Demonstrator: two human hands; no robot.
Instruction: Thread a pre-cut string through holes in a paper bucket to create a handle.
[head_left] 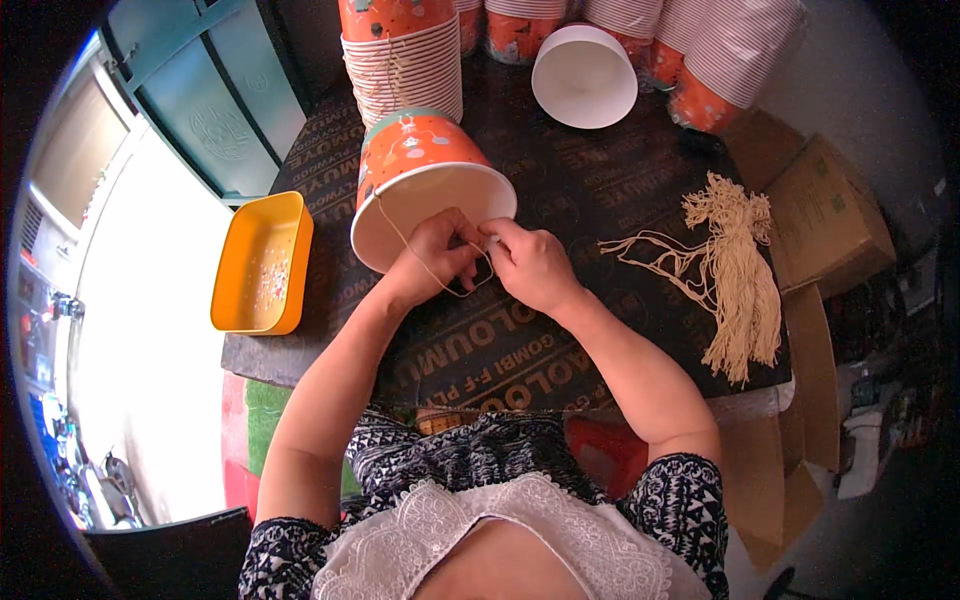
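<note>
An orange patterned paper bucket [425, 147] with a white rim lies tilted on the table, its mouth facing me. A thin beige cord [403, 238] runs from the left of the rim, over my left wrist, and loops up to my fingers. My left hand [437, 257] is closed at the bucket's mouth, fingers curled and pinching around the cord. Beside it, my right hand [535, 266] pinches the cord's end with thumb and forefinger near the rim. A tiny white bit shows at those fingertips, too small to name.
A yellow tray [229, 262] holding small coloured bits stands at the left. Stacked paper buckets [402, 75] rise behind, with a single white-mouthed bucket [584, 78] and wrapped stacks [735, 50] farther right. A bundle of beige cords [742, 285] lies right, near a cardboard box [835, 210].
</note>
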